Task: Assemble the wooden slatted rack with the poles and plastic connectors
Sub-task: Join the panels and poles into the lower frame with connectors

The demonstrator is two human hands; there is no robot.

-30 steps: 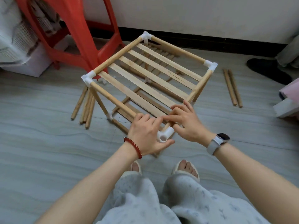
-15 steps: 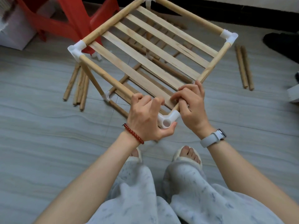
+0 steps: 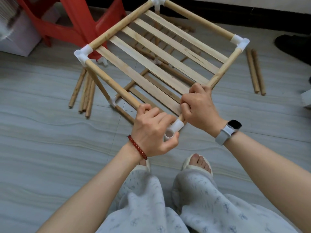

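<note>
Head view: the slatted rack (image 3: 161, 52) stands on the grey floor (image 3: 42, 140), its near corner connector (image 3: 174, 129) between both hands. The left hand (image 3: 152, 130) curls round that connector and the left pole (image 3: 111, 81); the right hand (image 3: 199, 108) grips the right pole (image 3: 225, 66) just behind it. Spare poles (image 3: 85, 93) lie left of the rack

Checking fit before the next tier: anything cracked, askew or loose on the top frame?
One slat shows a dark lengthwise split. Spare poles lie scattered on the floor. Otherwise the frame looks square.
</note>
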